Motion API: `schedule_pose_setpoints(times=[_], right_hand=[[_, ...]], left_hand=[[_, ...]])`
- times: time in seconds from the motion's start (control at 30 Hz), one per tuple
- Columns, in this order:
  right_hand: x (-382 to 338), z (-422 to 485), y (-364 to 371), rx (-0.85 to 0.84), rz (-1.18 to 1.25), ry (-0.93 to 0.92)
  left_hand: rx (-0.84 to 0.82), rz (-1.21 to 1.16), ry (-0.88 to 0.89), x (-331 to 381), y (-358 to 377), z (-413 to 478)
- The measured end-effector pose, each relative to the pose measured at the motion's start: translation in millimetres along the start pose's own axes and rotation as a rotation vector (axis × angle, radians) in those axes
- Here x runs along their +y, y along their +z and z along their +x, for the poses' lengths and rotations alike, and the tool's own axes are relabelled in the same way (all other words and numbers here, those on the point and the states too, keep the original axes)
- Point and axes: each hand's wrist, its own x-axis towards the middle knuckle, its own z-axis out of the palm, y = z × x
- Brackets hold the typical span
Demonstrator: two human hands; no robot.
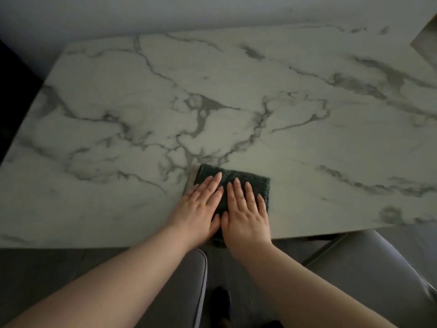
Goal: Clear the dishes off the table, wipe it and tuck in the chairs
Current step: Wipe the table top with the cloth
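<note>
A dark green folded cloth (248,179) lies on the white marble table (236,91) near its front edge. My left hand (201,207) presses flat on the cloth's left part, fingers stretched and together. My right hand (246,214) lies flat beside it on the cloth's right part, fingers slightly spread. The two thumbs almost touch. Neither hand curls around the cloth. No dishes show on the tabletop.
A grey padded chair (189,280) stands below the table's front edge between my forearms. A second grey chair (369,263) is at the lower right. A pale wall runs behind the table, and a dark shape sits at the far left.
</note>
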Motion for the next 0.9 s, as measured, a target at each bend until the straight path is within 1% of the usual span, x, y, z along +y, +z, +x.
schedule_pose_setpoints(times=[0.1, 0.2, 0.27, 0.33, 0.47, 0.53, 0.6, 0.67, 0.8, 0.9], right_hand=[[13, -2, -4, -0.011, -0.025, -0.082], [32, -9, -7, -0.024, -0.056, -0.147], [46, -22, -8, 0.001, -0.089, -0.157], [63, -40, -11, -0.008, -0.112, -0.161], [79, -41, -17, -0.032, -0.113, -0.189], [76, -24, -23, -0.066, -0.122, -0.208], [72, -2, -27, -0.093, -0.109, -0.272], [66, 26, -30, -0.074, -0.112, -0.297], [46, 88, -37, -0.046, -0.144, -0.293], [24, 147, -44, -0.038, -0.164, -0.274]], left_hand=[[0.005, -0.064, -0.045, 13, 3, -5], [-0.023, -0.016, -0.110, 38, 8, -10], [-0.049, 0.006, -0.135, 59, 14, -20], [-0.031, -0.017, -0.177, 82, 19, -30], [0.020, -0.071, -0.233, 95, 24, -29], [0.033, -0.091, -0.237, 87, 21, -19], [0.041, -0.106, -0.271, 75, 18, -4], [0.026, -0.121, -0.309, 59, 8, 15], [0.010, -0.111, -0.311, 13, -8, 63], [0.036, -0.086, -0.321, -35, -16, 108]])
